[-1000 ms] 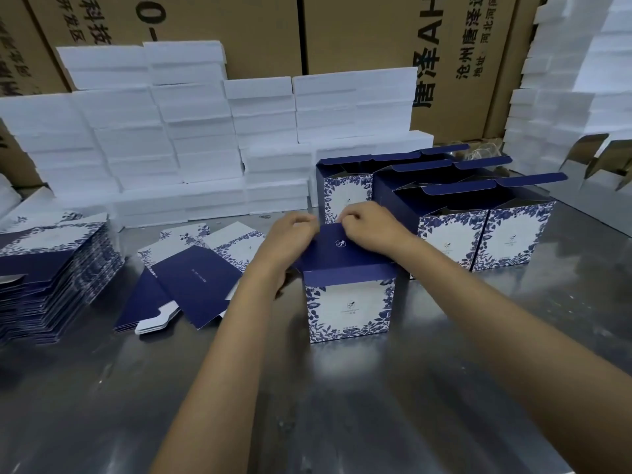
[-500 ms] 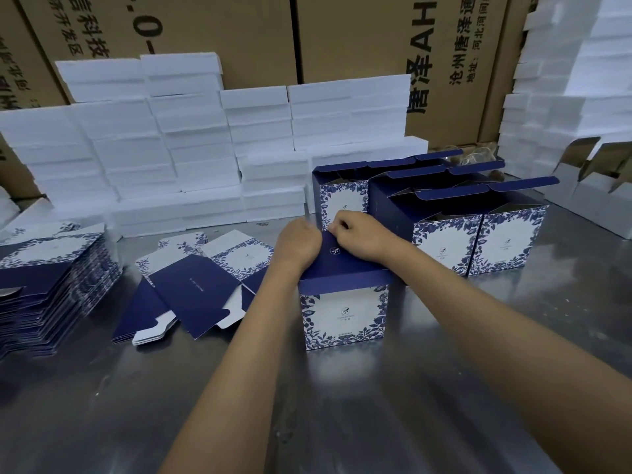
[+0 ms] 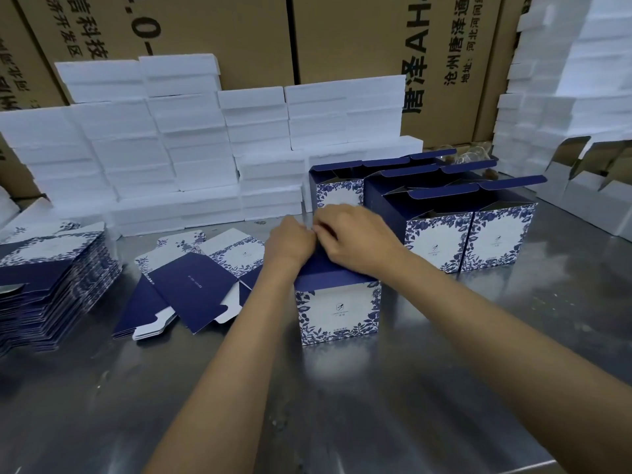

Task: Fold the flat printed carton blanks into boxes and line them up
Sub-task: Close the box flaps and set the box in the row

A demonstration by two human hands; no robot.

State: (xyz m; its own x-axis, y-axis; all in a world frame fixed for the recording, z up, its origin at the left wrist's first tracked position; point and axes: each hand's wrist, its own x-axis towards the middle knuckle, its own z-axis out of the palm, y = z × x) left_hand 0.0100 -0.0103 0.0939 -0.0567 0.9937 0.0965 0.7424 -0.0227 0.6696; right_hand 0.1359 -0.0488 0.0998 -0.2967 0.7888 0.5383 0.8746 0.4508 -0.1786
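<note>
A blue-and-white floral carton stands upright in the middle of the steel table. Both hands sit on its dark blue top flap at the far edge. My left hand is curled over the flap's left rear corner. My right hand is curled over the rear edge beside it, fingertips pinching the flap. Several folded boxes with their lids up stand in rows behind and to the right. Loose flat blanks lie to the left, and a tall pile of blanks sits at the far left.
White foam blocks are stacked along the back, with more foam blocks at the right. Brown shipping cartons form the wall behind. Grey open boxes stand at the far right.
Both hands have moved from the middle of the top flap toward its far edge and drawn closer together. The flap lies lower on the carton.
</note>
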